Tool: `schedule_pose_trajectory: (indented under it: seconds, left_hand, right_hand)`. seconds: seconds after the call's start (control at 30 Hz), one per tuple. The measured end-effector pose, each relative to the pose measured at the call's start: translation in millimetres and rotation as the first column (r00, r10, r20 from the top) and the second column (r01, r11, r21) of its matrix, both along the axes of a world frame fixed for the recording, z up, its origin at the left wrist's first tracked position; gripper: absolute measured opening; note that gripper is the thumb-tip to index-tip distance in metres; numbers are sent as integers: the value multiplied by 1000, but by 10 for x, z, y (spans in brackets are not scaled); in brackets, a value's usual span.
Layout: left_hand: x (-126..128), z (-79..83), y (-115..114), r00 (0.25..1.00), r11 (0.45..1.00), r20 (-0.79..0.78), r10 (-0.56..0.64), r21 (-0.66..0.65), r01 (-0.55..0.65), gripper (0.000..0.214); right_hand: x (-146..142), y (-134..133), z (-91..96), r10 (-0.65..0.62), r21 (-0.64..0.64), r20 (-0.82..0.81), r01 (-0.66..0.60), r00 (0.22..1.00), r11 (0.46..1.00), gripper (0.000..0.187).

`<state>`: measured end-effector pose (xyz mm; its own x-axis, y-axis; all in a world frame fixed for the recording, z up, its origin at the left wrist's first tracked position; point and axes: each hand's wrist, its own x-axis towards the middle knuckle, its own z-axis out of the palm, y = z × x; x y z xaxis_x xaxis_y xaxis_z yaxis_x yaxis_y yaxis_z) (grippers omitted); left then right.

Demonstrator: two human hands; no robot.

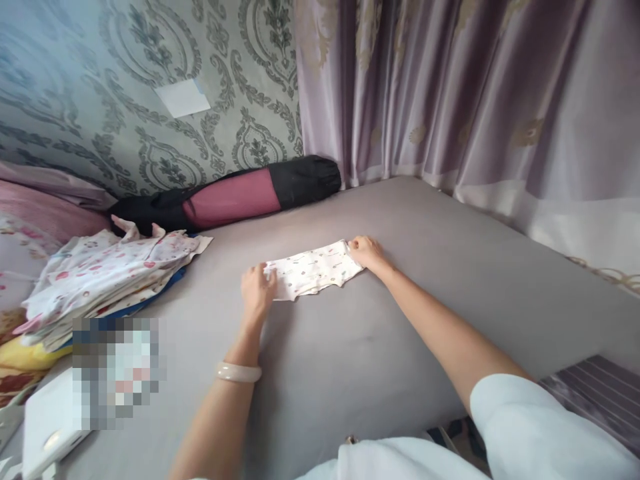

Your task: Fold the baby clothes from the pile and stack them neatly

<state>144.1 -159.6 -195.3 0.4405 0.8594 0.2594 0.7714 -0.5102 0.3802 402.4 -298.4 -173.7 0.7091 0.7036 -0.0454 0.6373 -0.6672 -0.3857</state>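
A small white printed garment [315, 270], folded into a long narrow strip, lies on the grey bed sheet [360, 353]. Its exact kind does not show in this folded shape. My left hand [259, 291], with a pale bangle on the wrist, grips the garment's left end with curled fingers. At the opposite end, my right hand [367, 253] pinches the upper right corner between thumb and fingers. The strip stretches between both hands, its lower edge uneven.
A pile of printed baby clothes [115, 267] lies at the left, beside pink bedding [45, 213]. A long black and pink bag [230, 198] rests along the wall. A white device [55, 420] sits at lower left, near a blurred patch. Purple curtains [425, 87] hang behind.
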Motion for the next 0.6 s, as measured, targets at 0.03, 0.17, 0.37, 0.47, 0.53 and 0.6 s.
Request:
schedule_pose_trajectory:
  seconds: [0.03,0.17,0.37,0.47,0.53,0.6]
  left_hand:
    - [-71,11,57,996,997,-53,73,-34,-75,43]
    - [-207,95,205,980,961,-135,148,-215,-175,39]
    - [-121,300,142,988,878,-16,155,-455,-145,35]
    - [-93,331,101,981,809,69,179,-579,-107,39]
    - [-85,323,101,979,777,93,180,-624,-84,43]
    - [-76,313,108,977,768,109,183,-636,-73,45]
  right_hand:
    - [27,-23,9,-29,-38,7,29,1000,999,42]
    - [-32,-43,43,-23,-72,24,24,999,997,42]
    - [-184,34,125,-38,-28,-83,35,996,999,43]
    - [-208,0,174,-61,-6,-173,61,983,998,47]
    - [-216,-43,204,-62,-2,-225,63,972,998,45]
    - [-222,-84,228,-46,-1,-253,47,966,999,40]
